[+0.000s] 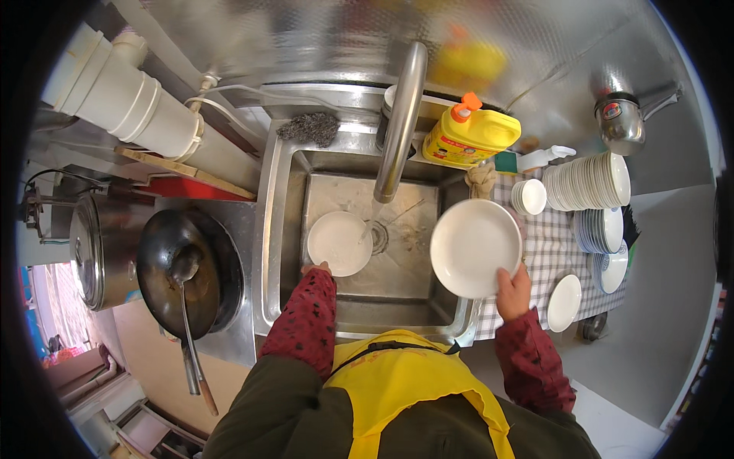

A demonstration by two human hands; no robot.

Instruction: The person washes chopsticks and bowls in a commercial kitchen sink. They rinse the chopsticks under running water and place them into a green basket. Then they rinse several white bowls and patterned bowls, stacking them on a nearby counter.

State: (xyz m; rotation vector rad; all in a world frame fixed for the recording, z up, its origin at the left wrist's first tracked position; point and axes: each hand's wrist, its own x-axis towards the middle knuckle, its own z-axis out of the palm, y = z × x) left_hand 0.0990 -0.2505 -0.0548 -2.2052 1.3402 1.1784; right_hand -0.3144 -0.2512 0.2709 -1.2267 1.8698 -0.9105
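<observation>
In the metal sink (367,312) my left hand (316,268) grips the near left rim of a white plate (339,244), with only part of the fingers showing. A thin stream of water from the faucet (398,126) runs at that plate's right edge. My right hand (512,290) holds a second white plate (476,246) by its lower right rim. This plate is over the sink's right edge, its upper face towards me and bare. Beyond it, a checked cloth (539,252) carries a stack of white plates (585,182).
A yellow detergent jug (470,133) and a steel-wool scrubber (309,128) sit behind the sink. To the left is a black wok (166,287) with a ladle (186,310). Small bowls (530,197), blue-rimmed dishes (599,229) and a single plate (564,303) occupy the right side.
</observation>
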